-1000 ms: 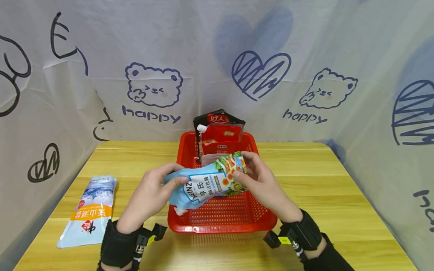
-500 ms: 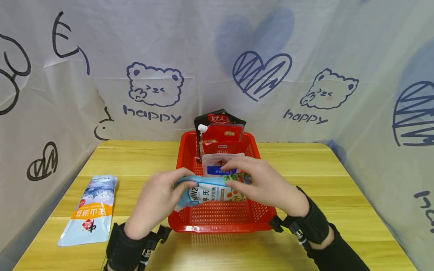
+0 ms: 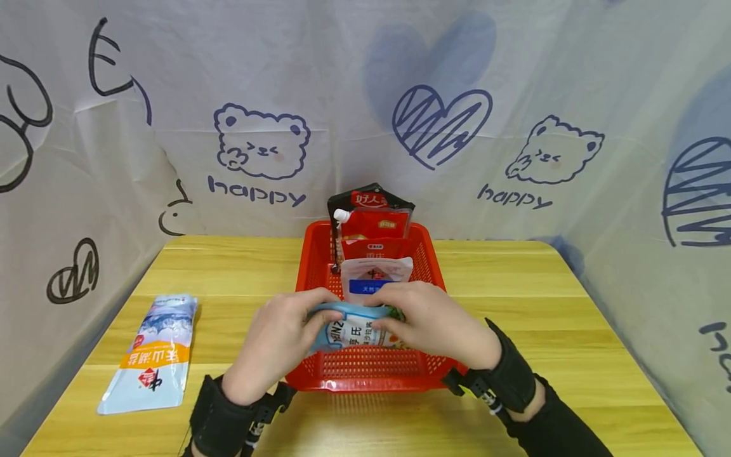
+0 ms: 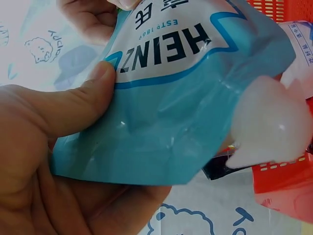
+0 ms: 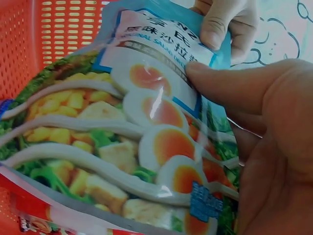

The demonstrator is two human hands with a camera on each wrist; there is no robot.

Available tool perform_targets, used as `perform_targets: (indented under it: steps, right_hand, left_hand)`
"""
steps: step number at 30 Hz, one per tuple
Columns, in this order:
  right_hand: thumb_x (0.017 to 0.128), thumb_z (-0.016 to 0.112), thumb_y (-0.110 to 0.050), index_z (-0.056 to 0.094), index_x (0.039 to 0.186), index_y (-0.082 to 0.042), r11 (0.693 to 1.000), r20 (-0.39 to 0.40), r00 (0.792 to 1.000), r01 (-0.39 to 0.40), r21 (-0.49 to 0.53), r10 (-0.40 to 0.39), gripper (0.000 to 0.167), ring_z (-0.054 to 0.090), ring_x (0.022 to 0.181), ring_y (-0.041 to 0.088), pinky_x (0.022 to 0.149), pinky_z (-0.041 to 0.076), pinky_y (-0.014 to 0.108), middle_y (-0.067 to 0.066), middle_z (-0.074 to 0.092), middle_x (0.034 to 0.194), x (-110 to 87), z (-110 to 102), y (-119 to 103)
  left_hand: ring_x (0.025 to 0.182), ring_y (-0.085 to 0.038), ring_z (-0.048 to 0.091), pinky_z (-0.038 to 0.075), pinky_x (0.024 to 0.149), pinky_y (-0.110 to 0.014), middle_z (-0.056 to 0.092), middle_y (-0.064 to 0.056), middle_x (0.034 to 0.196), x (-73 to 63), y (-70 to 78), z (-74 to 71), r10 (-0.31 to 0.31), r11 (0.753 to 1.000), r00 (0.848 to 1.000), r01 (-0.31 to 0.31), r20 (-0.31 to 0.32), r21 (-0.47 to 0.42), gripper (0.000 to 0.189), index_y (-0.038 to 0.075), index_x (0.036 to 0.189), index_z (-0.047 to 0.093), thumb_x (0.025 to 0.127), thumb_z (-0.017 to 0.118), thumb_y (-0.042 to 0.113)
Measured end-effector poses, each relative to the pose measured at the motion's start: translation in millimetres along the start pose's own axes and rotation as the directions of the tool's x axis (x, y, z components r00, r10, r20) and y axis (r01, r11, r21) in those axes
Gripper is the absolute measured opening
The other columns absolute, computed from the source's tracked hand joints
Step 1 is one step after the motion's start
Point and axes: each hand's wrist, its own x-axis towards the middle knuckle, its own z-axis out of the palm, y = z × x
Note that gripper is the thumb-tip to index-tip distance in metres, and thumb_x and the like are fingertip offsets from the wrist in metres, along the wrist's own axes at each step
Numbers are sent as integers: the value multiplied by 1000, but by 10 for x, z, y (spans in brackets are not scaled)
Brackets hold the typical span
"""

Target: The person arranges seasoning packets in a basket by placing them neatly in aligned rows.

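Both hands pinch a light-blue Heinz salad dressing pouch (image 3: 356, 333) over the front part of a red plastic basket (image 3: 377, 384). The left hand (image 3: 282, 333) has its thumb on the pouch's front and its fingers behind. At the other side the right hand (image 3: 431, 320) grips the upper edge, thumb in front. The pouch lies sideways, with its top edge toward the camera in the head view. A white spout cap (image 4: 274, 122) sticks out at a corner in the left wrist view. Egg-and-salad artwork covers the other end of the pouch (image 5: 122, 132) in the right wrist view.
Behind the held pouch, a pale pouch with a blue label (image 3: 361, 287), a red spouted pouch (image 3: 379, 223) and a black pouch (image 3: 371, 200) stand in the basket. A blue-and-orange salt bag (image 3: 151, 355) lies on the wooden table (image 3: 514, 285) at left.
The salad dressing pouch has come down toward the basket's front and turned from slanted to level. The right hand has shifted from the pouch's end onto its upper edge; the left has moved right.
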Motion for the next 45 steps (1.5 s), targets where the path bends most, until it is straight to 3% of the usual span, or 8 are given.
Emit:
perform_targets:
  steps: [5, 10, 16, 21, 25, 35, 38, 45]
  right_hand:
    - [93, 79, -17, 74, 117, -12, 1000, -62, 998, 13, 21, -12, 25, 66, 82, 6, 77, 57, 19, -2, 75, 104, -31, 41, 34]
    - [93, 79, -13, 73, 115, -11, 996, -159, 987, 9, 92, 6, 23, 64, 83, 9, 77, 58, 21, 0, 74, 103, -109, 78, 71]
    - [92, 78, -7, 72, 115, -7, 979, -280, 958, -2, 204, 60, 23, 65, 85, 13, 77, 60, 27, 2, 73, 105, -187, 132, 130]
    - [91, 79, -3, 71, 114, -5, 954, -346, 930, -16, 298, 123, 24, 67, 87, 13, 78, 61, 28, 3, 73, 105, -222, 169, 139]
    - [91, 79, -3, 71, 115, -5, 925, -351, 921, -26, 378, 169, 25, 71, 87, 14, 77, 62, 28, 5, 75, 105, -224, 192, 118]
    - [94, 76, -5, 66, 116, -7, 873, -272, 931, -89, 479, 244, 24, 74, 86, 17, 76, 63, 32, 9, 74, 107, -196, 319, 116]
    - [93, 77, -6, 66, 118, -7, 879, -268, 933, -90, 469, 239, 27, 74, 92, 20, 80, 63, 33, 9, 73, 111, -189, 319, 122]
    - [92, 79, -7, 59, 137, -5, 928, -315, 942, 14, 372, 112, 49, 70, 105, 26, 86, 63, 39, 9, 68, 125, -150, 148, 57]
  left_hand:
    - [70, -9, 63, 55, 63, -25, 74, 3, 89, 9, 0, -17, -67, 997, 998, 67, 13, -39, 15, 15, 104, 76, 91, 81, 15]
    - [78, -13, 67, 59, 69, -26, 75, -3, 103, 24, -18, -71, -125, 983, 992, 128, 32, -134, 25, 15, 118, 72, 93, 79, 15]
    - [89, -20, 68, 62, 77, -34, 72, -7, 114, 42, -115, -92, -141, 976, 989, 146, 44, -159, 41, 10, 130, 66, 93, 81, 19]
    - [91, -20, 67, 60, 78, -35, 71, -5, 112, 63, -199, -81, -154, 963, 983, 171, 97, -208, 47, 10, 133, 63, 91, 82, 19]
    - [91, -19, 68, 61, 80, -34, 72, -4, 109, 83, -229, -45, -151, 945, 982, 176, 111, -275, 47, 9, 131, 63, 89, 83, 14]
    - [81, -25, 69, 61, 73, -27, 70, -12, 99, 71, -157, -25, -213, 888, 975, 223, 69, -403, 28, 1, 117, 67, 92, 77, 3]
    - [81, -22, 69, 61, 73, -26, 70, -12, 99, 69, -129, -17, -202, 895, 979, 199, 35, -400, 25, 2, 114, 68, 91, 77, 0]
    - [86, -21, 73, 63, 78, -32, 75, -12, 106, 65, -81, 35, -100, 951, 994, 83, -44, -297, 25, 3, 112, 69, 89, 77, -3]
